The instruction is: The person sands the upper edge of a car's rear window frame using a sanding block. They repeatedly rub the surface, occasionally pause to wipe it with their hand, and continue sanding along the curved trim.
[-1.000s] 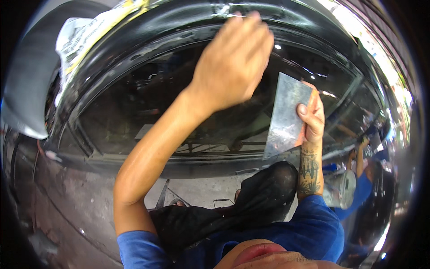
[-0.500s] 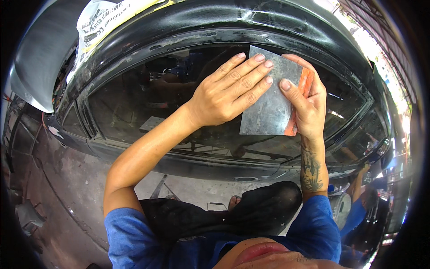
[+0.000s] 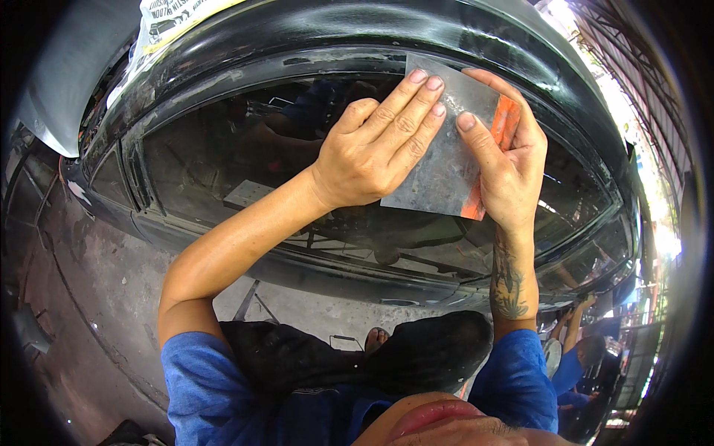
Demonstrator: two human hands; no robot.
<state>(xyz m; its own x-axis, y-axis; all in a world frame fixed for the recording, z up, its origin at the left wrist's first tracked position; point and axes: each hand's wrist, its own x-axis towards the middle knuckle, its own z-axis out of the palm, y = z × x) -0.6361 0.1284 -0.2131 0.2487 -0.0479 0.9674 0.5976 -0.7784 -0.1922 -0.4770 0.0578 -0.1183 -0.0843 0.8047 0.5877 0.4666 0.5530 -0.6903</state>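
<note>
We held the grey metal plate [image 3: 446, 167] before the dark car window [image 3: 204, 163], its upper corner overlapping the frame [image 3: 327, 59]. Our right hand [image 3: 513, 167] gripped its orange edge [image 3: 506, 123], some fingers hidden behind; our left hand [image 3: 375, 152], fingers extended, covered part of its face. Glass stretched leftward; a printed sheet [image 3: 178, 18] was cut off above.

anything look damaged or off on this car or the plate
Yes: the window frame looks worn, with pale, scuffed patches breaking its dark finish along the top. The plate in the right hand has a blotchy grey face.
</note>
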